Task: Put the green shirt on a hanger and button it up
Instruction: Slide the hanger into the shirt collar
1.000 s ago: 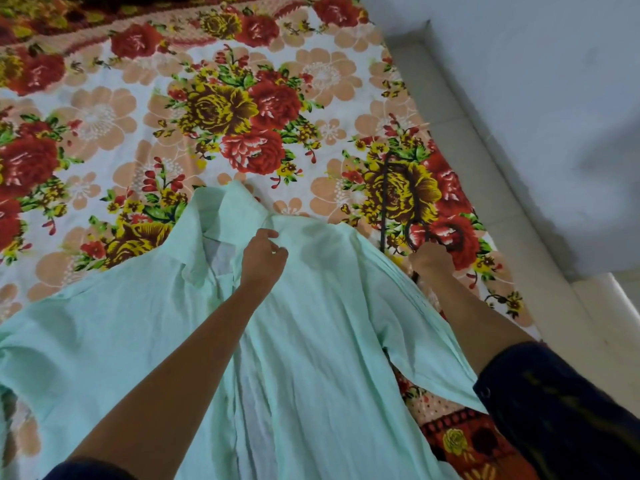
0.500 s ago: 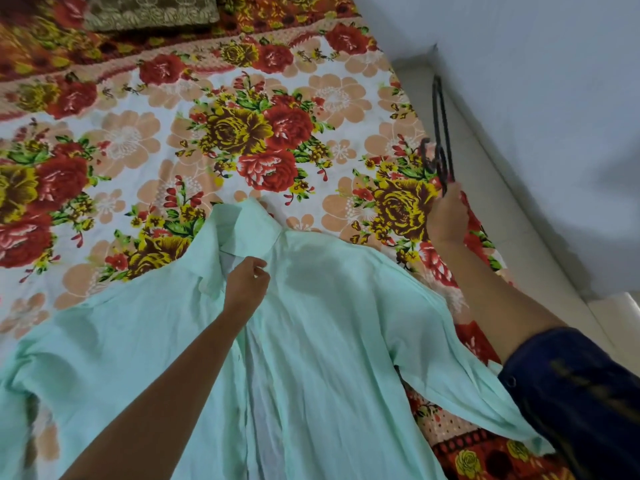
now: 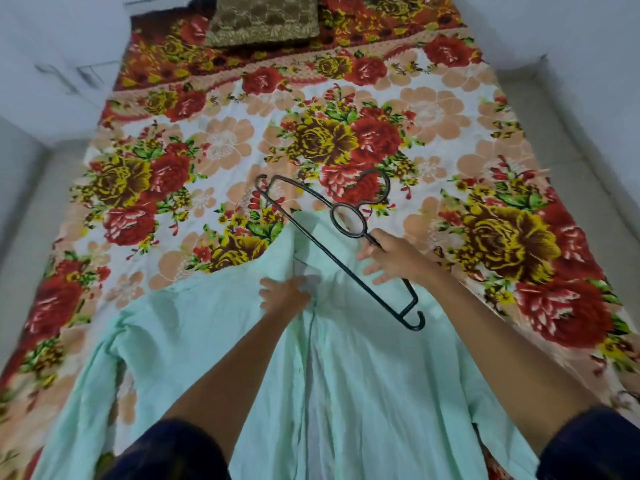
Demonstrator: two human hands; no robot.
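The pale green shirt (image 3: 363,368) lies flat on the bed, front up, its placket parted down the middle and its collar pointing away from me. My left hand (image 3: 284,296) grips the left edge of the placket just below the collar. My right hand (image 3: 391,258) holds a black hanger (image 3: 322,233) by its upper bar, beside the ring under the hook. The hanger hovers slantwise over the collar, one end near the flowers at upper left, the other over the shirt's right shoulder.
A floral bedsheet (image 3: 242,140) in red, yellow and peach covers the bed. A brown-gold patterned pillow (image 3: 263,19) lies at the far end. White walls flank the bed, with a pale ledge (image 3: 568,140) along the right side.
My right hand has carried the hanger from the bed's right side to above the collar. My left hand stays on the placket. The view has tilted up, showing the pillow.
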